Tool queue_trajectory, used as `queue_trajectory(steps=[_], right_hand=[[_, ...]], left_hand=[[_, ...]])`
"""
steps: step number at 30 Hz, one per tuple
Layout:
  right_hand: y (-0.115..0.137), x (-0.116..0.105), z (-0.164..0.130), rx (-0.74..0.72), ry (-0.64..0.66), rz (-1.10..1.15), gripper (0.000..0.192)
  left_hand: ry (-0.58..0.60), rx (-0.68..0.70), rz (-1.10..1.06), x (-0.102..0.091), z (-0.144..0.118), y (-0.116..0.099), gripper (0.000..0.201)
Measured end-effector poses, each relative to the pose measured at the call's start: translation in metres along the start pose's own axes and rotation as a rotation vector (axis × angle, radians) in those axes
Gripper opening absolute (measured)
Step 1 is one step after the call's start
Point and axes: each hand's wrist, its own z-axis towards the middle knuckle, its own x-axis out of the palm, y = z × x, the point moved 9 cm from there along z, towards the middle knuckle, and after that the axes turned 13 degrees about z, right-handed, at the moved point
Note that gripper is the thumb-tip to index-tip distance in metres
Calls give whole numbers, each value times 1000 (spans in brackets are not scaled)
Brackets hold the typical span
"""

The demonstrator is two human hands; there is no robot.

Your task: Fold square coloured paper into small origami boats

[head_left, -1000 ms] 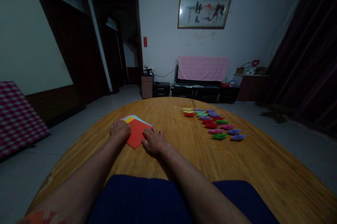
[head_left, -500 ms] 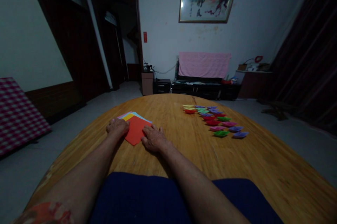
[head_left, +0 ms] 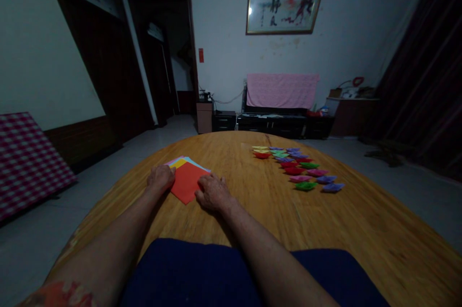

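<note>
Wooden bench [head_left: 260, 220] below, my left fingers [head_left: 169, 172] and right fingers [head_left: 205, 179] flank orange paper [head_left: 186, 184], seemingly steadying it; clamped or loose, I can't tell.

Your left hand [head_left: 160, 178] and right hand [head_left: 212, 191] rest at the 2 sides of the paper stack [head_left: 186, 184], left of centre on the table [head_left: 252, 215]. Paper boats [head_left: 294, 171] lie right of centre; beyond, at upper right, hangs a framed picture [head_left: 285, 9].

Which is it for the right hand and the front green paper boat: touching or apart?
Apart. In the head view, wooden tabletop shows between the right hand and the front green paper boat.
</note>
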Motion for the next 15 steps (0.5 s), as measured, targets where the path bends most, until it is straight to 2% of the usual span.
queue_trajectory(steps=[5, 8, 15], right_hand=[[-7, -3, 1, 87, -98, 3, 51], [-14, -2, 3, 170, -85, 10, 65], [-9, -3, 6, 162, -29, 16, 58]], left_hand=[[1, -74, 39, 1, 1, 10, 41], [-6, -52, 48, 1, 2, 8, 39], [0, -85, -18, 3, 6, 13, 37]])
